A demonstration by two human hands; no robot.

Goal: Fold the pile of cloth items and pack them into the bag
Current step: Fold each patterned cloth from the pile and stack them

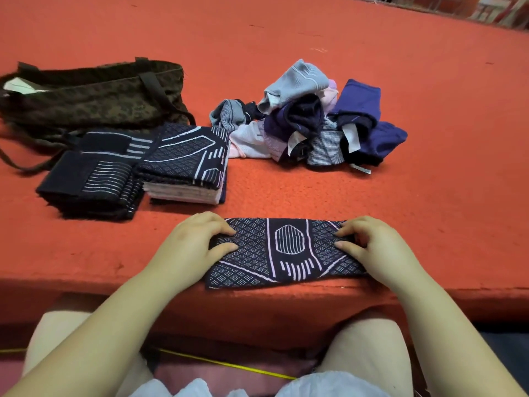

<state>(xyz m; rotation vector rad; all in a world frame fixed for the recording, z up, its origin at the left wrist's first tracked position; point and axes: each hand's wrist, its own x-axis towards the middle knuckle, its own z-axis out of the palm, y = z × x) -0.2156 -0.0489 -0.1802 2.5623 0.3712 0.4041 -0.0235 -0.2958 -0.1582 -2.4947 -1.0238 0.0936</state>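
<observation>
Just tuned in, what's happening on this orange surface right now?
A person is folding a dark patterned cloth at the near edge of the orange surface. The left hand and right hand each pinch one end of it. Two stacks of folded cloths sit beside the camouflage bag, not yet packed. A loose pile of unfolded items lies farther back on the right.

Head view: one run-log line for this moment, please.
stage: folding | left hand and right hand: pinching patterned cloth ends | folded stacks: beside bag | unfolded pile: remains
</observation>
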